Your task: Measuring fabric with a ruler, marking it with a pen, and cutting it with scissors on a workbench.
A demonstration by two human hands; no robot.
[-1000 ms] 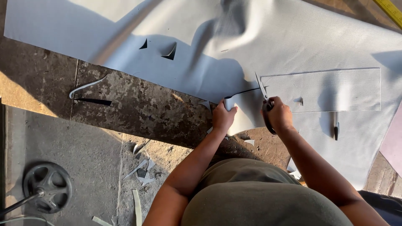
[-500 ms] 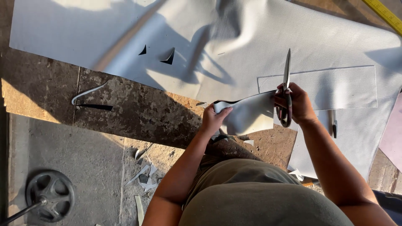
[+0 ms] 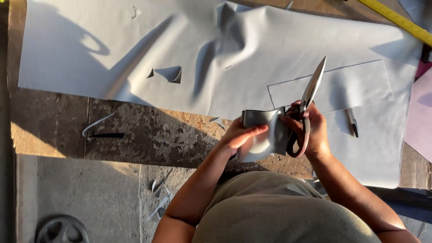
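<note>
The left hand (image 3: 240,135) is pinching a curled flap of smooth grey sheet (image 3: 265,132) at centre frame, thumb on top and fingers pressed together beneath it. The right hand (image 3: 312,130) is closing its grip around the dark looped handles of long steel scissors (image 3: 310,96), whose pointed blades are lying together and aiming toward the upper right. The flap is rising off a large matte grey sheet (image 3: 135,54) rippling across a rough, mottled floor (image 3: 153,135). A pen (image 3: 352,122) is lying on the sheet at right; a yellow tape measure (image 3: 396,20) is crossing the upper right corner.
</note>
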